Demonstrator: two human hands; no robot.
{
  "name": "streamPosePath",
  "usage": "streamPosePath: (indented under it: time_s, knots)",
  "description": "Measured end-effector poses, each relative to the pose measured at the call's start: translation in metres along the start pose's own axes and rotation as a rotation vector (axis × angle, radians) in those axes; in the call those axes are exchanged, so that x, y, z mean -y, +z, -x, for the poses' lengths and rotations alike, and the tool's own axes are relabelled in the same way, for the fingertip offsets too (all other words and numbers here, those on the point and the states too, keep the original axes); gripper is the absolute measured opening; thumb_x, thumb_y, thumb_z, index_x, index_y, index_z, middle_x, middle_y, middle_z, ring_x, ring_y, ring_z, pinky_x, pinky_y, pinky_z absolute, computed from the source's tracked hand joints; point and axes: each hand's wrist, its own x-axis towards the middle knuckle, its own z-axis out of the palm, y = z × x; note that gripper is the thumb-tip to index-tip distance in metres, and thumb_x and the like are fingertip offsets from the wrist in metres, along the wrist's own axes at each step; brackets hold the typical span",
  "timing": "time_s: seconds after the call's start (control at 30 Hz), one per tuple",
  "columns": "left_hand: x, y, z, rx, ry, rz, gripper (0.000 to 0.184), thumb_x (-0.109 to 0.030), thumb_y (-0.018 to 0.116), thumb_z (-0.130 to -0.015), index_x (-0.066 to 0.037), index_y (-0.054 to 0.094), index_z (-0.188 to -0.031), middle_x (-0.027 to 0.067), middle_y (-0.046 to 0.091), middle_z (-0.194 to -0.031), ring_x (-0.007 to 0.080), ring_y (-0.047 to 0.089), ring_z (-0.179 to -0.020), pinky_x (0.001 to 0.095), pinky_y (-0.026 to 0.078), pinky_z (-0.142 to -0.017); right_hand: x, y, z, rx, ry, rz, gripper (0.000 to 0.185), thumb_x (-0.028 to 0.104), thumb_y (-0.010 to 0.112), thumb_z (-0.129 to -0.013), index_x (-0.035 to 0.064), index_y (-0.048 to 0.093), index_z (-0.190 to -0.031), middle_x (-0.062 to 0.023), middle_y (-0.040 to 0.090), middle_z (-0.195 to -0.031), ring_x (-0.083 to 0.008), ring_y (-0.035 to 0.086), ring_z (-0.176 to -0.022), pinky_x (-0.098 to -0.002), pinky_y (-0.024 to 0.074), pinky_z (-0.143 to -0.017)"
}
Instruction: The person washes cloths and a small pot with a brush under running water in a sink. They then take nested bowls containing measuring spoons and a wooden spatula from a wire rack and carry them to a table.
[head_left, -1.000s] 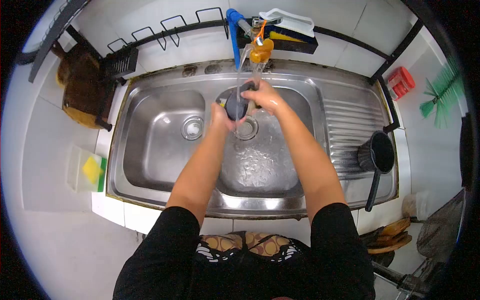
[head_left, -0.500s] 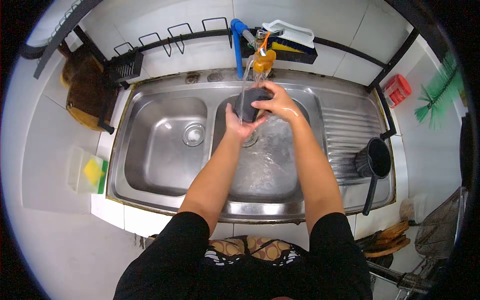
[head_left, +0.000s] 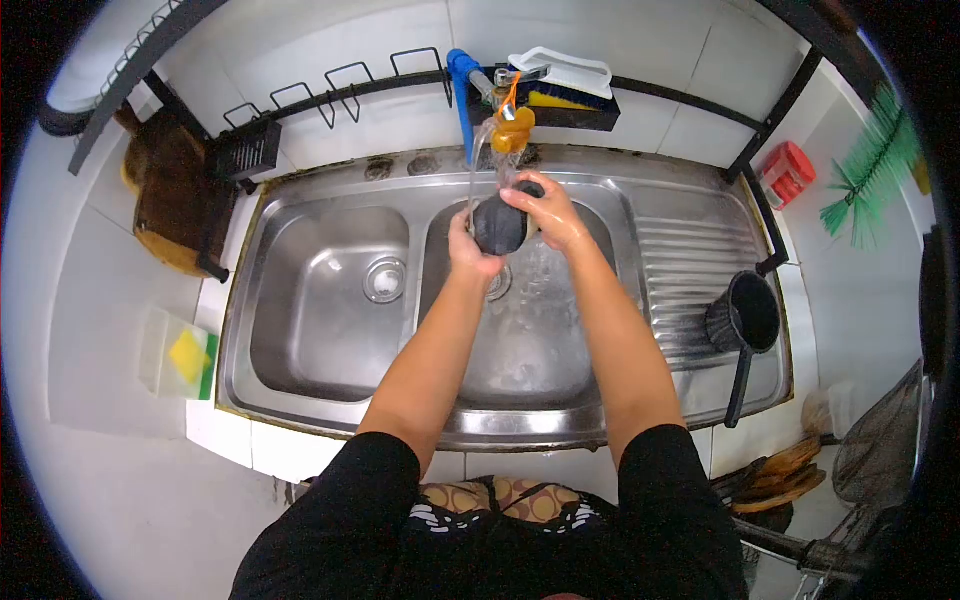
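Observation:
A dark, rounded object (head_left: 500,225) is held between both hands over the right basin (head_left: 530,350), just below the tap (head_left: 513,130). My left hand (head_left: 470,247) cups it from the left and below. My right hand (head_left: 548,212) grips its upper right part, where a smaller dark piece shows between the fingers. Water runs from the tap in a thin stream beside and onto the object. What exactly the object is cannot be made out.
The left basin (head_left: 325,300) lies beside my left forearm. A black dipper (head_left: 745,315) stands on the ridged drainboard (head_left: 690,245). A white brush (head_left: 565,72) rests on the rack behind the tap. A yellow sponge (head_left: 188,355) is at the left.
Both hands have turned the dark object under the tap, and its rounded side now faces me. The smaller dark piece has come into view by my right fingers.

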Motion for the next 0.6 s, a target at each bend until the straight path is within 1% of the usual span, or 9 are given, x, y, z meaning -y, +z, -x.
streamPosePath:
  time_s: [0.03,0.13,0.23,0.33,0.43,0.47,0.53,0.57,0.6]
  knots:
    - [-0.002,0.002,0.006,-0.006,-0.008,0.005,0.035,-0.036,0.041,-0.087,-0.008,0.054,-0.103,0.0106,0.060,-0.101,0.0268,0.058,-0.094,0.0454,0.045,-0.085,0.002,0.003,0.000,0.010,0.044,-0.006,0.023,0.015,0.069,-0.073,0.0057,0.058,-0.091,-0.0024,0.057,-0.087,-0.0120,0.053,-0.083,-0.0273,0.0433,-0.073]
    - [-0.009,-0.007,0.003,-0.018,-0.016,0.012,0.037,-0.038,0.042,-0.086,-0.007,0.054,-0.103,0.0102,0.059,-0.102,0.0271,0.058,-0.094,0.0449,0.044,-0.085,-0.009,0.007,-0.007,-0.004,0.066,-0.040,0.029,0.016,0.070,-0.072,0.0043,0.057,-0.095,-0.0031,0.057,-0.088,-0.0119,0.053,-0.082,-0.0274,0.0441,-0.071]
    - [-0.015,-0.010,0.002,0.017,0.022,0.006,0.032,-0.032,0.051,-0.082,-0.007,0.054,-0.102,0.0103,0.058,-0.104,0.0267,0.059,-0.091,0.0447,0.045,-0.084,-0.018,0.011,-0.006,-0.108,0.085,-0.126,0.043,0.025,0.073,-0.069,0.0043,0.055,-0.103,-0.0068,0.058,-0.093,-0.0164,0.055,-0.085,-0.0302,0.0447,-0.074]
    - [-0.021,-0.016,-0.010,-0.060,0.013,-0.032,0.027,-0.028,0.054,-0.081,-0.007,0.056,-0.097,0.0089,0.058,-0.102,0.0258,0.059,-0.088,0.0433,0.046,-0.084,-0.020,0.016,0.005,-0.193,0.199,-0.365,0.033,0.027,0.065,-0.078,0.0055,0.055,-0.102,-0.0041,0.058,-0.091,-0.0158,0.056,-0.085,-0.0311,0.0469,-0.073]
    - [-0.021,-0.007,0.000,0.005,-0.025,-0.097,0.021,-0.024,0.056,-0.080,-0.007,0.056,-0.092,0.0074,0.058,-0.098,0.0224,0.058,-0.087,0.0370,0.045,-0.082,-0.016,0.011,0.022,0.008,0.336,-0.744,0.032,0.028,0.061,-0.081,0.0066,0.055,-0.103,-0.0051,0.060,-0.093,-0.0182,0.058,-0.088,-0.0336,0.0480,-0.077]
    - [-0.019,-0.008,0.000,0.061,0.051,-0.257,0.022,-0.023,0.056,-0.081,-0.006,0.056,-0.093,0.0072,0.058,-0.098,0.0211,0.057,-0.087,0.0348,0.045,-0.081,-0.020,0.004,0.021,0.023,0.359,-0.717,0.028,0.026,0.060,-0.081,0.0072,0.056,-0.101,-0.0055,0.061,-0.094,-0.0192,0.060,-0.087,-0.0349,0.0485,-0.079]
    - [-0.016,-0.008,0.000,0.176,0.201,-0.577,0.023,-0.022,0.056,-0.081,-0.004,0.056,-0.095,0.0068,0.058,-0.096,0.0184,0.055,-0.087,0.0305,0.043,-0.079,-0.033,-0.013,0.015,0.050,0.334,-0.688,0.025,0.024,0.060,-0.081,0.0071,0.057,-0.099,-0.0055,0.061,-0.093,-0.0194,0.060,-0.085,-0.0353,0.0488,-0.079]
    - [-0.016,-0.006,0.002,0.196,0.221,-0.713,0.024,-0.022,0.055,-0.082,-0.004,0.056,-0.097,0.0063,0.058,-0.096,0.0172,0.055,-0.088,0.0296,0.042,-0.078,-0.038,-0.022,0.012,0.064,0.319,-0.674,0.023,0.023,0.060,-0.081,0.0071,0.057,-0.098,-0.0055,0.061,-0.092,-0.0195,0.060,-0.084,-0.0355,0.0489,-0.078]
    - [-0.015,-0.002,0.006,0.217,0.241,-0.848,0.025,-0.022,0.055,-0.082,-0.004,0.056,-0.099,0.0057,0.058,-0.096,0.0160,0.054,-0.088,0.0287,0.042,-0.077,-0.037,-0.026,0.012,0.018,0.323,-0.663,0.022,0.021,0.061,-0.079,0.0063,0.058,-0.095,-0.0059,0.061,-0.090,-0.0194,0.061,-0.083,-0.0353,0.0496,-0.077]
